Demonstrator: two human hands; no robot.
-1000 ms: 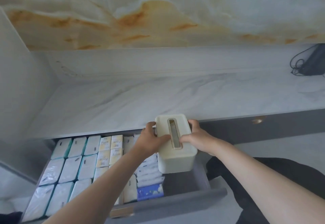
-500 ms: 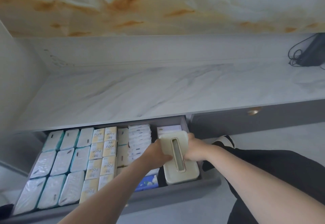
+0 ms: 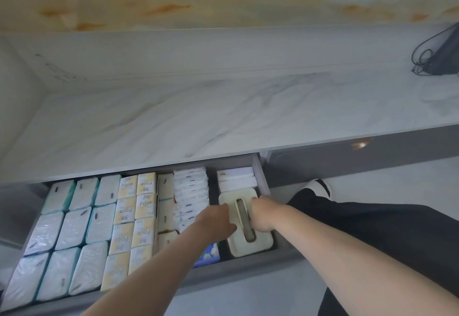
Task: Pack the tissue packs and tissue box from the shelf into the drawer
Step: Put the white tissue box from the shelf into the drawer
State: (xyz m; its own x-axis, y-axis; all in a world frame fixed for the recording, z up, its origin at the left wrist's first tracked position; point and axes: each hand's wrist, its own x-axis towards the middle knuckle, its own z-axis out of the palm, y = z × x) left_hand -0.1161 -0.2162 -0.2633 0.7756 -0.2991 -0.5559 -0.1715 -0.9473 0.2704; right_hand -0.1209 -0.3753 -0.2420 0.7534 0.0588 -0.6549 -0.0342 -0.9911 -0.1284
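A cream rectangular plastic tissue box (image 3: pixel 246 224), with a long slot in its lid, was held from both sides inside the open grey drawer (image 3: pixel 248 268), in the front right corner and close to the drawer's right wall. The left hand (image 3: pixel 216 221) was set against the box's left side with its thumb laid on the lid, and its fingers were curled down along that side, largely hidden. The right hand (image 3: pixel 263 214) was closed over the right edge, its fingers wrapped round the tissue box; whether the base had reached the drawer floor could not be told. Just behind the box, at the back right corner, two flat white cartons (image 3: pixel 236 178) were stacked edge to edge. The left part of the drawer was filled by white tissue packs with teal edges (image 3: pixel 74 224), set in three rows from back to front. Beside them, two columns of pale yellow packs printed "Face" (image 3: pixel 139 216) were lined up, followed by a column of cream packs (image 3: pixel 165 201) and a row of small white packs with blue marks (image 3: pixel 191 191) stood on edge. A blue pack (image 3: pixel 208 256) was seen at the front edge, partly covered by the left forearm. Above the drawer, the grey-veined white marble shelf (image 3: pixel 198 122) was seen, with a black device and its coiled cables (image 3: pixel 444 57) at the far right corner. To the right, a shut grey drawer with a brass handle (image 3: pixel 359 145) was visible.
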